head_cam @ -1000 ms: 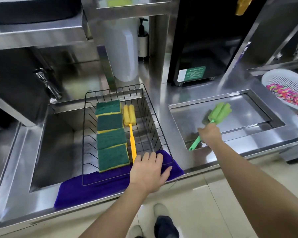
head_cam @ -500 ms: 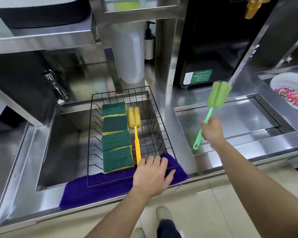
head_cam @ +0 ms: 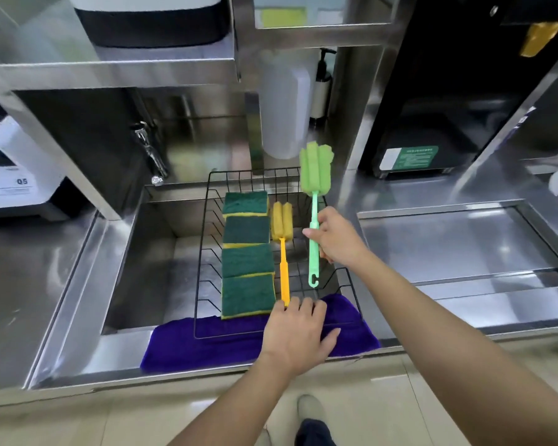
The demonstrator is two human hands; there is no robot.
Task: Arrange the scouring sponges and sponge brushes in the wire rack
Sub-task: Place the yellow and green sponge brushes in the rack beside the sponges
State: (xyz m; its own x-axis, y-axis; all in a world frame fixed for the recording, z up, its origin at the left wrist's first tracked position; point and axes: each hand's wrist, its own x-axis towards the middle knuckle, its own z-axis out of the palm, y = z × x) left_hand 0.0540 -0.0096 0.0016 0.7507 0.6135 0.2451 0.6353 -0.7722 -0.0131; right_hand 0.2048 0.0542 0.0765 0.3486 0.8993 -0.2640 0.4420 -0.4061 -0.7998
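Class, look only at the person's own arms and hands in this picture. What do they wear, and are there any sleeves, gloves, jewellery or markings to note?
Both forearms are bare as far as the picture shows: no sleeves reach into view. The left hand and the right hand wear no gloves. No watch, ring, bracelet or marking can be seen on either hand or wrist. The fingernails look short and plain.

The shiny steel counter [head_cam: 45, 278] has a purple cloth [head_cam: 207, 344] on its front edge, with the wire rack [head_cam: 207, 252] on top.
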